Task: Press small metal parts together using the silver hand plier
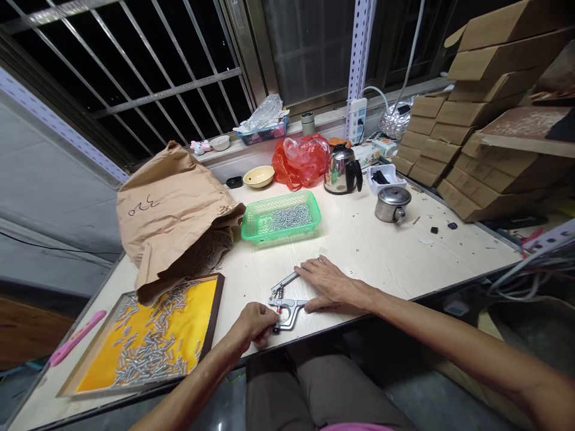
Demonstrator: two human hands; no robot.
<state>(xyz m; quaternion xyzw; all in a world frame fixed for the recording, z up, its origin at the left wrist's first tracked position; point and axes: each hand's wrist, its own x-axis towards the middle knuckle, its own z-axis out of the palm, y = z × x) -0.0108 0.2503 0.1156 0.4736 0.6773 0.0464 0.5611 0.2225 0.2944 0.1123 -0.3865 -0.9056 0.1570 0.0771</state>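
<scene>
Bracing the spring-loaded hand tool (287,306) on the table (354,230) between your two hands

At far left, the tray (215,308) of small metal pieces (155,353) lies beside your left forearm. Next, your left hand (254,320) has its fingers curled together at the tool's near end, by the red part (279,310); I cannot tell what they pinch. The tool lies near the table's front edge, handles apart, with the green basket (269,236) beyond it. Rightmost, your right hand (330,284) stretches its fingers over the upper handle, thumb spread toward the lower. You'd likely work best lining up squarely at the red part, left fingertips clear of the pinch point, right-hand pressure light and even
</scene>
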